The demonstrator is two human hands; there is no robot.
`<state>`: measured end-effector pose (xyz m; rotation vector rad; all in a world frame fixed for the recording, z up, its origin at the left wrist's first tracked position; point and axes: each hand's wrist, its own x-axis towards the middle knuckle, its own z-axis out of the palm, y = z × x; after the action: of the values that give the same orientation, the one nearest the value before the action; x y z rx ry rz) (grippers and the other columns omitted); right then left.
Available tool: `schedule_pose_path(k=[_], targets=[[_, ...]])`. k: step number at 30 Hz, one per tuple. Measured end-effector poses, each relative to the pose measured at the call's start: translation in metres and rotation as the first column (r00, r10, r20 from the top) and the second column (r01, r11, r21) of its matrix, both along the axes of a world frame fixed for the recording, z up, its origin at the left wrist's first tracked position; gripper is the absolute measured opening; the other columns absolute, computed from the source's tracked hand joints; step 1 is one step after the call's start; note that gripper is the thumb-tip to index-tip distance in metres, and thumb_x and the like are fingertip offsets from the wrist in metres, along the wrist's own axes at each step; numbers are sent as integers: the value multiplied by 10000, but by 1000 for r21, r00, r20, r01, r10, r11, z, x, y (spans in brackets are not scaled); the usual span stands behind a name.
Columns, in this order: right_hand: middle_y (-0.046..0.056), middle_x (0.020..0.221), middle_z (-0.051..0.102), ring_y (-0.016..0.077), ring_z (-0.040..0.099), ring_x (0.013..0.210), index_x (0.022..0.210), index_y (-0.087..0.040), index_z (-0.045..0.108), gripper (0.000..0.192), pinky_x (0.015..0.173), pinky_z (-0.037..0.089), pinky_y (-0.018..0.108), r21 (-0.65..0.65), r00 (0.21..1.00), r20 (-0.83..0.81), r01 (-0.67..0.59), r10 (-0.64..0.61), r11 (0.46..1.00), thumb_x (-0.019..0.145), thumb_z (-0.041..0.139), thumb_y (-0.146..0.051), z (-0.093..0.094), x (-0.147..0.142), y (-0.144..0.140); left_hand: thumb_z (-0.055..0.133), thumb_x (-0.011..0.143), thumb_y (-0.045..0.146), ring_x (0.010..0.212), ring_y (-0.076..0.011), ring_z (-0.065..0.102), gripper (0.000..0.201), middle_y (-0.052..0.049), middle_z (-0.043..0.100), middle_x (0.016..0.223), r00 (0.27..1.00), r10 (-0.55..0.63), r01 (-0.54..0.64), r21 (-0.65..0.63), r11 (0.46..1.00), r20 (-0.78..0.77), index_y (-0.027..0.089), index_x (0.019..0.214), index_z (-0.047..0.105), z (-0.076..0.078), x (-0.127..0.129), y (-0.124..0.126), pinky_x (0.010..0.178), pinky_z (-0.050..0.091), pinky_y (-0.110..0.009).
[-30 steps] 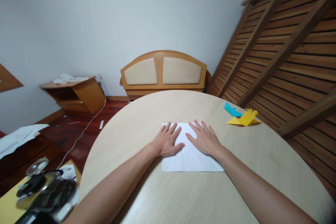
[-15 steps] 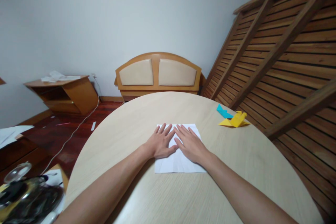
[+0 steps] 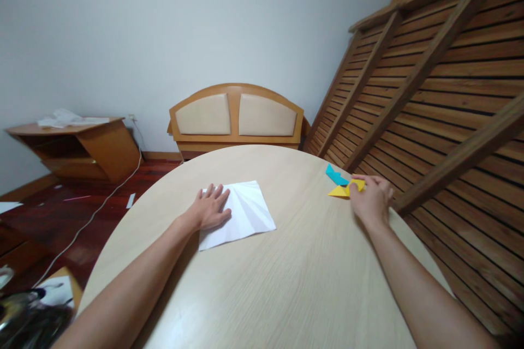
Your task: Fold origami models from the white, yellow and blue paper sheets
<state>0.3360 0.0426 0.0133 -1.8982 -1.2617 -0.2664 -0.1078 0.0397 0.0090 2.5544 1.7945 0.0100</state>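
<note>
The right hand (image 3: 370, 200) has left the white paper (image 3: 241, 214) and gone far right to the yellow folded paper (image 3: 343, 190), its fingers closing on that piece beside the blue folded paper (image 3: 335, 175). The left hand (image 3: 210, 211) stays flat and spread on the white sheet, now shifted left and turned on the round table (image 3: 298, 283).

lighting soft, even, moderately bright; no glare. faint shadows lie under both forearms on the table (image 3: 311, 283). the wall (image 3: 164, 27) darkens toward the corners. strong wide-angle bend curves the table rim and slats (image 3: 442, 92). clutter at the lower left edge is blurred. centre sharp.
</note>
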Motion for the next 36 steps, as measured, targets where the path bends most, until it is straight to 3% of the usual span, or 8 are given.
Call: schedule_pose_path(k=[6,11,14,18,25,28,32,36], targets=[[186,1170,668,390,538,1161,1084,-170,751,383,975,413,570,-102,992,-125,-15,2,995,789,526,-269,-15,29,10,410,902,200,1427,-366,391,566,-176,414,1553,973,227,-232,257,938,49,130,1464,413,12,-27,12,1144,327,-553],[154,1139,717,295,653,1024,1074,-161,734,367,953,476,453,8,983,-99,-155,155,988,858,458,-270,3,-8,3,435,961,364,1254,-300,583,484,-143,580,1395,904,60,-182,253,950,424,160,1400,439,24,25,-14,1072,457,-440],[132,1067,737,259,691,916,1030,-172,699,287,868,538,413,194,840,-94,-511,535,837,881,535,-355,16,-57,-15,483,951,488,1117,-288,662,504,-139,621,1331,774,3,-66,75,995,633,197,1362,449,24,66,-40,972,528,-452],[98,997,747,224,714,824,1259,-195,524,457,787,578,382,234,617,-260,-707,743,668,875,651,-407,20,-125,-49,503,946,500,1314,-270,529,561,-159,517,1455,632,-81,93,28,995,771,192,1396,373,18,99,-66,1058,483,-445],[90,928,754,228,730,788,1171,-193,554,489,706,603,353,314,402,-544,-716,736,623,804,743,-455,15,-160,-65,478,972,475,1232,-270,563,339,-121,607,1347,561,-98,171,1,985,822,233,1201,541,6,103,-64,1060,452,-512],[93,933,751,220,717,795,1086,-190,602,461,697,592,334,357,297,-618,-719,728,596,764,777,-470,15,-156,-59,523,950,506,1025,-260,637,394,-146,675,1171,372,-13,224,-76,972,928,172,1140,607,3,104,-61,877,525,-427],[88,1036,739,201,688,820,1088,-212,679,404,697,563,309,408,101,-657,-786,747,465,804,748,-492,20,-148,-58,676,835,588,726,-162,599,561,-108,700,991,77,193,391,-208,897,978,121,1145,668,7,108,-62,636,448,-268],[70,1144,724,249,655,1067,1197,-256,692,489,957,505,385,410,-31,-682,-844,731,347,781,781,-499,24,-142,-60,748,782,584,740,-150,580,567,-88,711,967,-18,251,506,-208,837,968,138,1132,726,12,107,-62,675,422,-249]])
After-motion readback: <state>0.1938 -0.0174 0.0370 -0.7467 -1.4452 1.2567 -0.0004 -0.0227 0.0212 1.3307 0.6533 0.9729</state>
